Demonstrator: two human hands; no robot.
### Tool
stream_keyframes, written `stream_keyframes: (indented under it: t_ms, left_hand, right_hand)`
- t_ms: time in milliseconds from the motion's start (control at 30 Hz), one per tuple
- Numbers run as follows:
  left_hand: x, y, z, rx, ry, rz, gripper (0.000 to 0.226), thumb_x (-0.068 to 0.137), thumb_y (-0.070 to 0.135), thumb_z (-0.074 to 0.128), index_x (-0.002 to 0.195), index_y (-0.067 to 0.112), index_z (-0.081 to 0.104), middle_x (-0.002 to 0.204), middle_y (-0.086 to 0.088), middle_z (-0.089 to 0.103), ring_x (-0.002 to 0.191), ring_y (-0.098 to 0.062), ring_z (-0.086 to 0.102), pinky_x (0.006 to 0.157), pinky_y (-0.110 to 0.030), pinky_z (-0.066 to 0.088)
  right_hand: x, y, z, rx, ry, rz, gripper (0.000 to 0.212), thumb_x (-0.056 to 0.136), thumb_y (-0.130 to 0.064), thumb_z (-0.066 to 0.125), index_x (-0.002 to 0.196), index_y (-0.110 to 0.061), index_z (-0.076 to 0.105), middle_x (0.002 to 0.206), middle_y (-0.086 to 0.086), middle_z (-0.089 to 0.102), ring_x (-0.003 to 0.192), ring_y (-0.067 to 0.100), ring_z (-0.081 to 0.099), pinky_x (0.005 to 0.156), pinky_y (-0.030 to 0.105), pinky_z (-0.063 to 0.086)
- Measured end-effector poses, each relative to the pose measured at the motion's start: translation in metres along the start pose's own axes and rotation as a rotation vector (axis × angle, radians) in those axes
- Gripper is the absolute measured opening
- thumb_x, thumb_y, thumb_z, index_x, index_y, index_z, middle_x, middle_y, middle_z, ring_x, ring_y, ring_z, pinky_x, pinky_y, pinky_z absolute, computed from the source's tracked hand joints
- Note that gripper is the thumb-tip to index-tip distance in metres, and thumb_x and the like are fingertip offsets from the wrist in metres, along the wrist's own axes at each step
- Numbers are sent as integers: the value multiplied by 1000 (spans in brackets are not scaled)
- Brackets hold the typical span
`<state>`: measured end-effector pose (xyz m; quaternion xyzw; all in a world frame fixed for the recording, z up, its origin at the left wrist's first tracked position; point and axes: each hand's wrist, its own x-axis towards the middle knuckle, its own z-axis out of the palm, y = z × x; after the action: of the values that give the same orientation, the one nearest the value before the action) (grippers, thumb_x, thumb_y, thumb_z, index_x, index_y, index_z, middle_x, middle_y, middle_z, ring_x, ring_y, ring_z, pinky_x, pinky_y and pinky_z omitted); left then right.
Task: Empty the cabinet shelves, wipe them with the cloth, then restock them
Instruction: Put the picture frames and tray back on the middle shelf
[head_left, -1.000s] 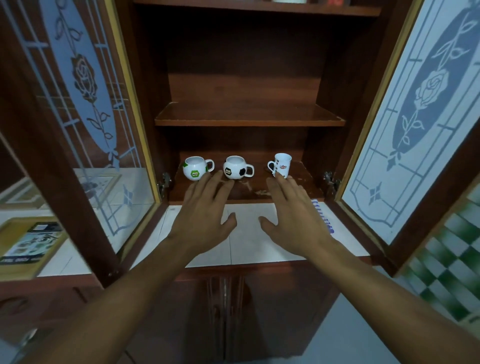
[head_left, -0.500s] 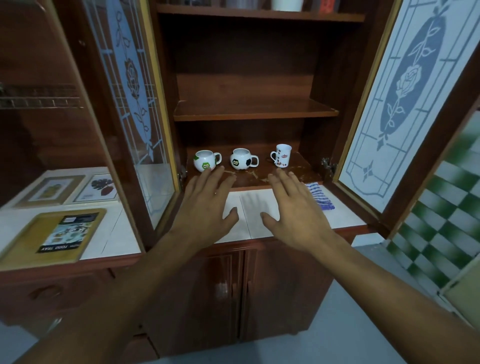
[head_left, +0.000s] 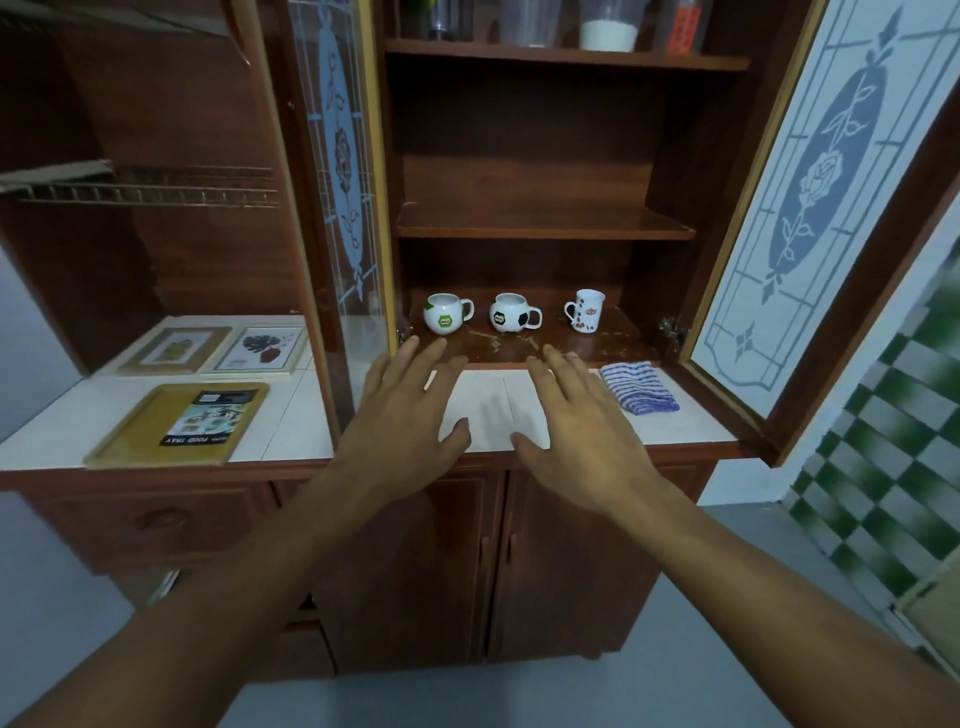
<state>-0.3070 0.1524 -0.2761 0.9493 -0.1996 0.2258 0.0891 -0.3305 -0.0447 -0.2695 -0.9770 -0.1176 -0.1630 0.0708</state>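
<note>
Head view: cabinet (head_left: 545, 156) at centre frame, both glass doors swung wide. Lowest shelf (head_left: 519, 340) carries three mugs in a row, apart from one another: round green-marked mug (head_left: 445, 313) at left, football mug (head_left: 511, 313) in the middle, taller spotted mug (head_left: 587, 310) at right, all upright. Middle shelf (head_left: 545, 223) is bare wood. Top shelf (head_left: 566, 54) holds several clear containers, cut off by the upper edge of the frame. Striped blue-and-white cloth (head_left: 640, 387) lies bunched on the white counter (head_left: 493, 415), right of centre, just below the lowest shelf's front edge. Left hand (head_left: 405, 415) and right hand (head_left: 582, 421) are stretched out side by side over the counter, palms down, fingers straight and spread, nothing in either; fingertips reach about to the shelf's front edge, short of the mugs. Contact with the counter cannot be told. Right hand is just beside the cloth, not on it. Lower left of frame: yellow food tray (head_left: 176, 423) on the counter, two framed pictures (head_left: 174, 351) behind it, wire rack (head_left: 150, 192) above.
</note>
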Motion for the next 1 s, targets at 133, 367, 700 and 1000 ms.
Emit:
stream_keyframes:
  t_ms: [133, 367, 700, 1000]
  left_hand:
    - [-23, -9, -13, 22, -1, -9, 71, 84, 51, 38, 147, 19, 37, 158, -8, 28, 148, -31, 17, 119, -53, 12]
    - [-60, -44, -36, 58, 39, -10, 67, 84, 49, 34, 143, 17, 41, 153, -10, 35, 145, -33, 23, 117, -52, 16]
    - [-121, -169, -74, 104, 49, -54, 65, 85, 45, 46, 144, 15, 42, 152, -11, 38, 144, -34, 25, 116, -54, 19]
    - [-154, -237, -97, 103, 39, -103, 70, 85, 53, 35, 145, 17, 40, 156, -9, 33, 146, -33, 21, 117, -52, 13]
  right_hand:
    - [-13, -23, -4, 40, -31, -32, 80, 95, -46, 51, 156, -18, 8, 164, 4, 2, 151, 25, -1, 121, 38, 8]
    - [-18, -71, -2, 25, -34, -77, 80, 94, -45, 52, 155, -16, 9, 164, 7, 3, 151, 27, 0, 120, 38, 9]
    - [-1, -214, 19, 51, -11, -111, 79, 95, -47, 50, 155, -17, 10, 163, 6, 7, 150, 26, 5, 120, 39, 12]
    - [16, -289, 35, 82, -39, -130, 79, 94, -46, 51, 155, -15, 11, 163, 8, 7, 150, 28, 6, 121, 40, 13]
